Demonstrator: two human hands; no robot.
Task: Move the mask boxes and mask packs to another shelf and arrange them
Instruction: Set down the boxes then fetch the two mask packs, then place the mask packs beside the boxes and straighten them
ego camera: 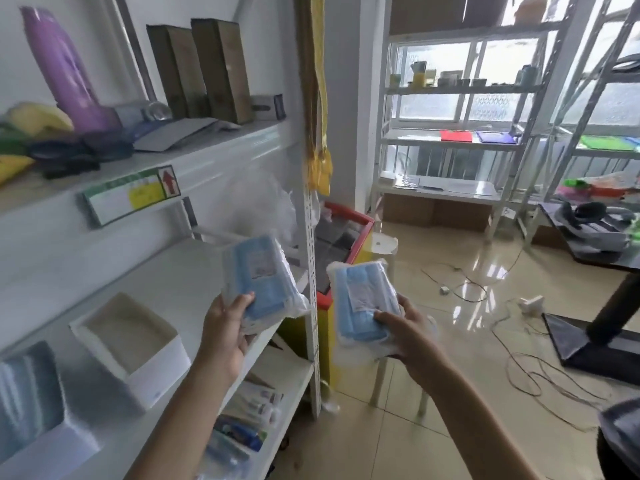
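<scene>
My left hand (225, 327) grips a pack of blue masks in clear plastic (259, 275), held up just in front of the white middle shelf (166, 282). My right hand (408, 330) grips a second blue mask pack (363, 299), held out over the floor to the right of the shelf's upright. An open white box (135, 344) sits on the middle shelf to the left, and a second box (38, 410) stands at the near left, blurred.
The upper shelf holds a purple bottle (65, 67), two brown boxes (204, 67) and dark items. The lower shelf (277, 403) holds small packets. A red-rimmed bin (343, 237) stands behind the upright. Cables (512, 358) lie on the tiled floor, with metal racks (460, 133) at the back.
</scene>
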